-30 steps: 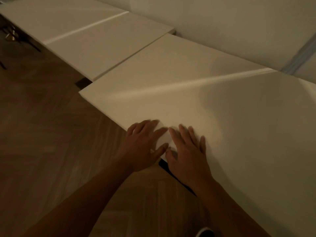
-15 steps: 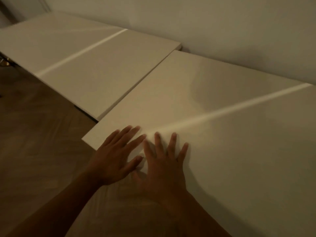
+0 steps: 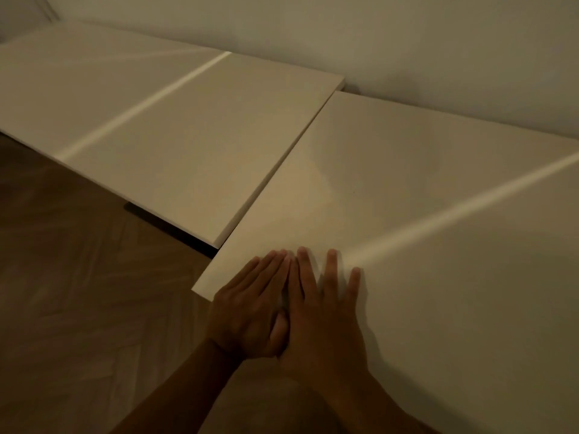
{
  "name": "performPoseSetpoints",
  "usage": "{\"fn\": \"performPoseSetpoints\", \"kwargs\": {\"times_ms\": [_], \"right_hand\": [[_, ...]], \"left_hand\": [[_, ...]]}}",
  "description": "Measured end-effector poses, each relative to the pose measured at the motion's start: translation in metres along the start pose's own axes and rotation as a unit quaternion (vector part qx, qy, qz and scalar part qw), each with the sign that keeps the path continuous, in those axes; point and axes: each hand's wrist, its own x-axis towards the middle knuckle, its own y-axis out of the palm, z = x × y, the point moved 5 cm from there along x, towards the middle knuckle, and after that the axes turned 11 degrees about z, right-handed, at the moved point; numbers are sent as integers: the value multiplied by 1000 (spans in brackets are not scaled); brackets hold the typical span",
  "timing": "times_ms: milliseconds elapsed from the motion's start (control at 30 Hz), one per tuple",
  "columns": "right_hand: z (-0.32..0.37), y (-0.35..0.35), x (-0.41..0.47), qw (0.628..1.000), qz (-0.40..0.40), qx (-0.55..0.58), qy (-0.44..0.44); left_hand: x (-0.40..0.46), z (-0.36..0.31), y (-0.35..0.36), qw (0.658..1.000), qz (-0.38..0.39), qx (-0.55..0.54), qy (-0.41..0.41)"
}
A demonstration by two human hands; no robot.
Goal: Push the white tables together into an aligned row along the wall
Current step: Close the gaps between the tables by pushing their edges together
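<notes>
The wall (image 3: pixel 407 42) runs from far left to right, and the white tables sit in a row against it. The far tables (image 3: pixel 156 120), on the left, have their near edge well back toward the wall. The near table (image 3: pixel 423 198), on the right, touches or almost touches them along a seam running away from the camera, but its near left corner (image 3: pixel 203 286) juts out over the wood floor (image 3: pixel 78 292), so its front edge is not in line with theirs. Its long axis runs left to right along the wall.

Both hands lie flat on this worktop just right of that corner, side by side and touching. The left hand (image 3: pixel 250 305), with fingers straight and held together, is nearer the corner; the right hand (image 3: pixel 322 311) has straight fingers (image 3: pixel 330 264) spread a little apart. Neither grips anything.

The wall lies straight ahead of the fingertips, so the likely next push goes forward, away from the body, to bring the front edges level. Whether any gap is left behind the table I cannot tell.
</notes>
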Motion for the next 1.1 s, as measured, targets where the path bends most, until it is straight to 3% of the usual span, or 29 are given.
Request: {"fn": "performPoseSetpoints", "kwargs": {"times_ms": [533, 1100], "right_hand": [[4, -9, 22, 999, -13, -13, 31], [1, -6, 23, 999, -39, 11, 8]], "left_hand": [[17, 22, -2, 1000, 12, -23, -5], [12, 22, -5, 999, 16, -33, 14]]}}
